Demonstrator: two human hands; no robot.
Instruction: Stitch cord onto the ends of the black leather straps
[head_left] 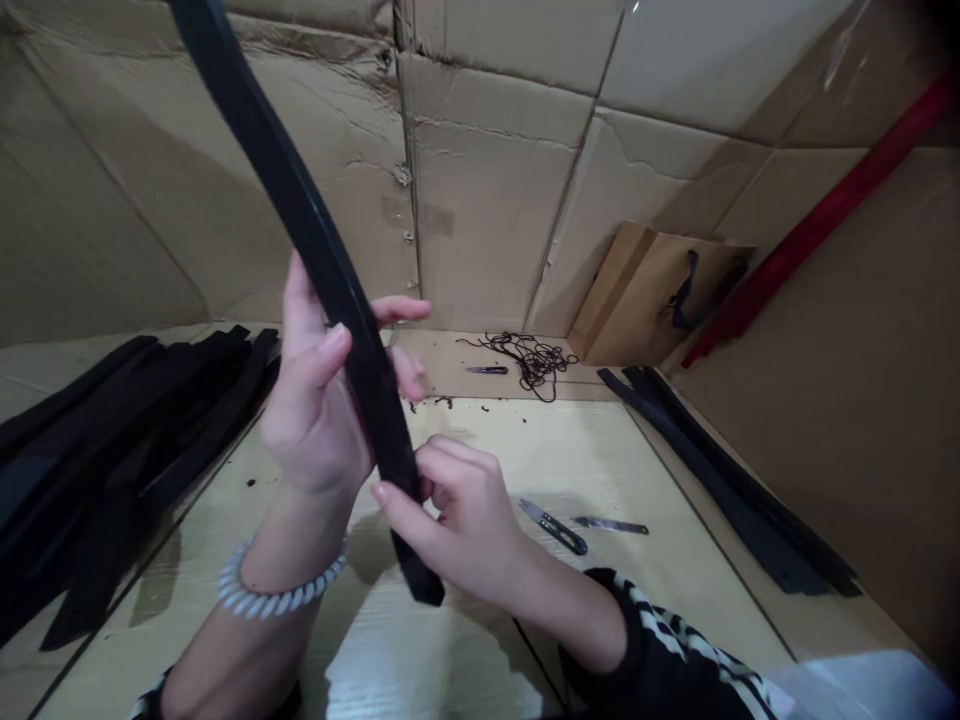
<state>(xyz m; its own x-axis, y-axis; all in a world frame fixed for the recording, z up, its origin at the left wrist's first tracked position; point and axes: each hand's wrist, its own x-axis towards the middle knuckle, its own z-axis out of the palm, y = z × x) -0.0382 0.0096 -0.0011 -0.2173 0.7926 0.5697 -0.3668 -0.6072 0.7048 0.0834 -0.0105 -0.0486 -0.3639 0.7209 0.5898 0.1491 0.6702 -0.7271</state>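
Note:
A long black strap [300, 200] slants across the view, its upper end cut off by the top edge and its lower end hanging over the table. My left hand [322, 400] supports it from behind, thumb resting near its edge and fingers partly spread behind it. Lower down, my right hand [465, 510] pinches the strap between thumb and bent fingers. Thread snips [553, 527] lie on the table to the right of my right hand, beside a thin metal blade [611, 525].
Black strips [150, 430] are heaped at the left, and several more [727, 490] lie at the right. A tangle of dark cord [532, 360] and a small dark tool [487, 370] lie at the back. A paper bag [652, 295] leans near a red strip [825, 220]. Cardboard walls [495, 200] enclose the table.

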